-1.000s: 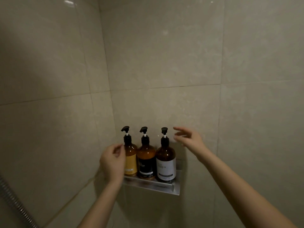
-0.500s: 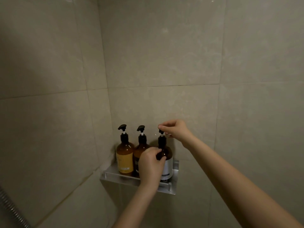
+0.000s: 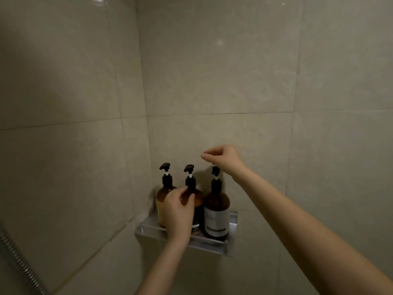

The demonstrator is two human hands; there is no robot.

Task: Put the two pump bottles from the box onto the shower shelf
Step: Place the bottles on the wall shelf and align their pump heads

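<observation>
Three amber pump bottles stand upright in a row on the metal shower shelf (image 3: 214, 246) in the tiled corner. The left bottle (image 3: 164, 193) has a yellow label, the middle bottle (image 3: 197, 202) a dark one, and the right bottle (image 3: 217, 211) a white one. My left hand (image 3: 178, 213) reaches up in front of the shelf, with its thumb and fingers closed on the middle bottle's shoulder. It hides part of the left and middle bottles. My right hand (image 3: 224, 159) hovers just above the right bottle's pump head, fingers loosely curled and holding nothing.
Beige tiled walls meet in a corner right behind the shelf. A ribbed metal shower hose (image 3: 19, 262) runs down the lower left edge. No box is in view.
My right hand has let go of the right bottle's pump head and lifted slightly. My left hand has shifted left from the right bottle to the middle bottle.
</observation>
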